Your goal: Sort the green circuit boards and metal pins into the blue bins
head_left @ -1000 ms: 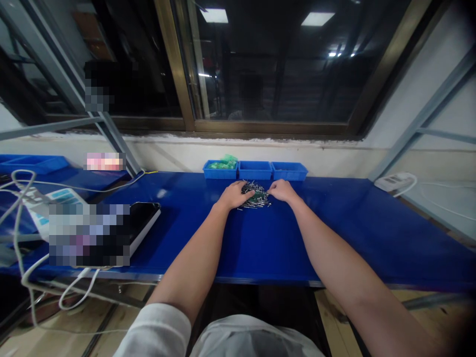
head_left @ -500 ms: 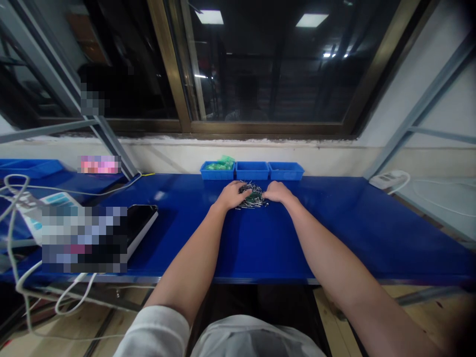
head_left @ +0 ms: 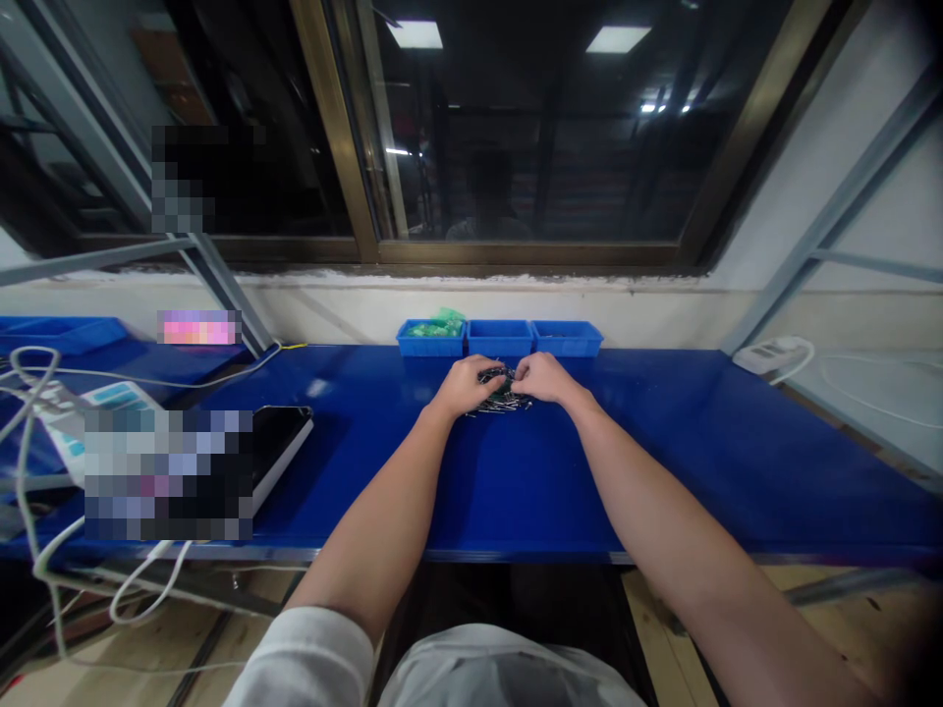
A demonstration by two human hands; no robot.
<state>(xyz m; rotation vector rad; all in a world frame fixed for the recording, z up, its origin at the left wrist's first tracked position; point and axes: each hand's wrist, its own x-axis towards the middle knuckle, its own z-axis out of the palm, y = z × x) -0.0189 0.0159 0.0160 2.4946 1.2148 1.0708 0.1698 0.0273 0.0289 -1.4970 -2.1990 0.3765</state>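
A loose pile of thin, shiny metal pieces that look like screws [head_left: 508, 403] lies on the blue table, between and under my hands. A small dark green piece [head_left: 508, 386] shows amid the pile. My left hand [head_left: 470, 383] is at the pile's left side, thumb and fingers closed about the green piece's left edge. From the right, my right hand [head_left: 543, 377] reaches over the pile with thumb and index finger pinched together at the green piece. What exactly its fingertips hold is too small to make out.
Three blue bins [head_left: 499, 338] stand along the wall behind my hands; the left one holds green bags [head_left: 436, 327]. To the left are a dark-topped device [head_left: 284, 432] and white cables [head_left: 26, 471]. A white power strip [head_left: 770, 354] lies at the far right.
My right hand has moved left and inward over the pile, and its fingers have come together by the green piece. My left hand has shifted only slightly.
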